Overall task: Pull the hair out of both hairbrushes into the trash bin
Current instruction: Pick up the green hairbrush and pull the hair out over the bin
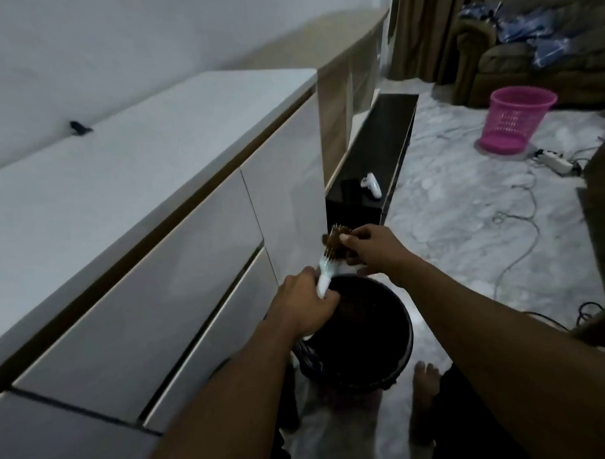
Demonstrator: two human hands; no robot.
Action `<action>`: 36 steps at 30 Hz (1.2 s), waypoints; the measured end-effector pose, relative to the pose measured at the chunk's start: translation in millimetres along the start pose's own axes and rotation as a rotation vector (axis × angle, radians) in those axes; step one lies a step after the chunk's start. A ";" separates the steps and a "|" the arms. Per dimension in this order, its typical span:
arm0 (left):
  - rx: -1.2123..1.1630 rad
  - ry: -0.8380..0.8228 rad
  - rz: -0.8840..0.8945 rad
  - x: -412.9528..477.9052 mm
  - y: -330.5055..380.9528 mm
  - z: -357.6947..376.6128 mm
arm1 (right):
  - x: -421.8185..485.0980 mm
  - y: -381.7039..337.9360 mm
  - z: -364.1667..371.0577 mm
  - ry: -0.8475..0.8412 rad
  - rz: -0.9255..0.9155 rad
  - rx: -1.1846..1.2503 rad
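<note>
A white-handled hairbrush [327, 267] is held over the black trash bin [401, 359] on the floor. My left hand [305, 303] grips its handle, bristle head pointing up and away. Brown hair [334, 243] is tangled in the bristles. My right hand [368, 247] pinches that hair at the brush head, just beyond the bin's far rim. Only this one brush is in sight. The bin's inside is dark.
A long white drawer cabinet [129, 208] runs along the left. Beyond the bin is a low black unit [384, 147] with a white controller [371, 184]. A pink basket [517, 122], a power strip [554, 162] and cables lie on the marble floor. My bare foot [426, 383] is beside the bin.
</note>
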State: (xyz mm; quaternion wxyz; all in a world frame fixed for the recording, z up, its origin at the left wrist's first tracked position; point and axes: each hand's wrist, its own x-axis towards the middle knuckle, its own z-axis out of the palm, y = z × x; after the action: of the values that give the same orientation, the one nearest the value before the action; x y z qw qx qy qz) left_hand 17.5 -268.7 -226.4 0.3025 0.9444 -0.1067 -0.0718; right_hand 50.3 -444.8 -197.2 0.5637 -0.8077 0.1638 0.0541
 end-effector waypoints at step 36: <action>-0.457 -0.417 -0.313 88.3 -125.7 203.3 | 131.9 229.0 70.6 0.001 0.359 0.416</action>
State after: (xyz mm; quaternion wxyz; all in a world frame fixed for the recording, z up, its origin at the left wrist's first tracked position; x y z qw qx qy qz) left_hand 82.1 -303.5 -470.4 0.4630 0.8223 -0.0014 -0.3310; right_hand 106.7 -477.3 -462.8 0.6990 -0.6325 0.3123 0.1180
